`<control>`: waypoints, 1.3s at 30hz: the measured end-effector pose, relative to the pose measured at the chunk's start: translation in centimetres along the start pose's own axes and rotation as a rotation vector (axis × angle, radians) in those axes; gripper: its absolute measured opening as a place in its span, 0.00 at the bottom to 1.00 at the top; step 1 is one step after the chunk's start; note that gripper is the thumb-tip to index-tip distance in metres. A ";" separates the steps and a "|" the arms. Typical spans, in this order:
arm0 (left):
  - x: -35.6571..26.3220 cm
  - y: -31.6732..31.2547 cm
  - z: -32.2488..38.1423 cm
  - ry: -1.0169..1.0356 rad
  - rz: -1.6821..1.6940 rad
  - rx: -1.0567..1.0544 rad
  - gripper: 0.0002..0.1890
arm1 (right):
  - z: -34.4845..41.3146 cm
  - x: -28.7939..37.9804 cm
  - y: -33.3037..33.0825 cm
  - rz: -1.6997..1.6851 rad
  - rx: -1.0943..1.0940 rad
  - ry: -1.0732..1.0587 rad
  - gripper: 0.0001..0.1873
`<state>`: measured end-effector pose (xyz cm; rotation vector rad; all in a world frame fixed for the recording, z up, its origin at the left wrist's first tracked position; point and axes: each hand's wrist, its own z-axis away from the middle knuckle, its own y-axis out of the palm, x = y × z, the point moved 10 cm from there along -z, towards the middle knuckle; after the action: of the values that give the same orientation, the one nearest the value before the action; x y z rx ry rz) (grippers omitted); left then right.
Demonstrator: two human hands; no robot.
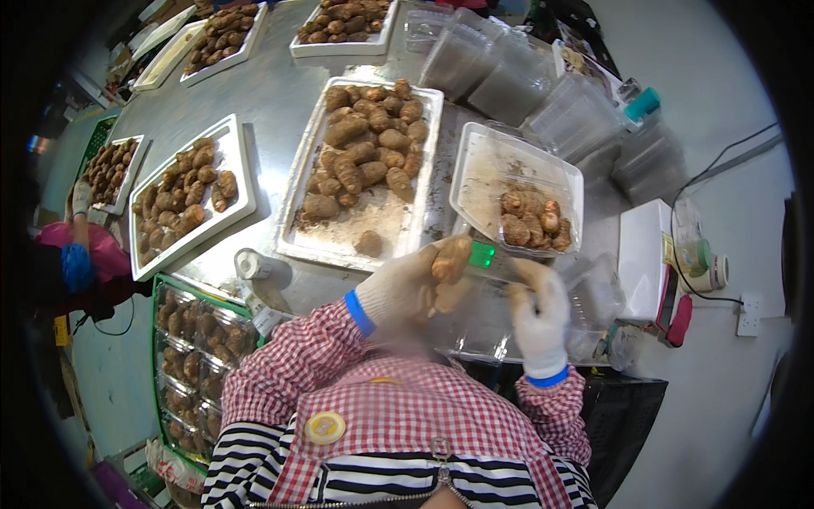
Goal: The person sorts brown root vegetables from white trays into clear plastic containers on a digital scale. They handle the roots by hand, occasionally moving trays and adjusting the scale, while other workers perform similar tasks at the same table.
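Observation:
My left hand (pixel 407 289), in a white knit glove with a blue cuff, grips a brown taro corm (pixel 453 259). A small bright green piece (pixel 481 254), perhaps part of a tool, sits against the corm's right side. My right hand (pixel 540 312), gloved the same way, is just right of it with fingers curled. Blur hides whether these fingers hold the green piece. Beyond my hands, a white foam tray (pixel 305 245) carries many loose taro corms (pixel 372 143). To its right, a clear plastic clamshell (pixel 540 168) with several corms in its near part rests over another white tray (pixel 467 153).
Stacks of clear clamshells (pixel 572 118) line the table's right side. More taro trays stand left (pixel 245 191) and at the back (pixel 343 49). A green crate (pixel 159 356) of filled clamshells is at lower left, near a white roll (pixel 252 264). Another person's gloved hand (pixel 82 197) touches a far-left tray.

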<state>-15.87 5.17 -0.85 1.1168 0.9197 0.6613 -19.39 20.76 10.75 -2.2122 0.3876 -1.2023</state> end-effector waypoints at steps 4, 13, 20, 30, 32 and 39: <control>1.2 1.3 0.4 0.102 -1.044 0.064 0.37 | 2.4 -0.4 6.9 -0.080 0.360 0.111 0.39; 3.3 0.0 1.1 -0.161 -0.536 -0.186 0.36 | 0.8 -1.2 0.7 0.255 0.092 -0.165 0.13; -1.0 -1.1 0.0 0.111 -0.622 -0.347 0.29 | -4.6 -4.4 -5.7 0.264 -0.082 -0.173 0.18; -3.6 0.7 -1.3 0.188 -0.902 -0.501 0.33 | -7.6 -5.5 2.0 0.348 0.393 -0.194 0.25; -4.6 1.6 -2.1 0.152 -0.970 -0.510 0.35 | -8.0 -5.7 -0.9 0.056 0.196 -0.126 0.25; -5.8 9.0 -9.7 0.573 -1.997 -0.406 0.30 | -1.5 -6.9 -2.1 -0.544 -0.010 0.240 0.18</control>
<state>-27.20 7.70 7.78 -0.6580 1.7111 -0.5686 -24.50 25.33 8.06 -2.2598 -0.1343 -1.7569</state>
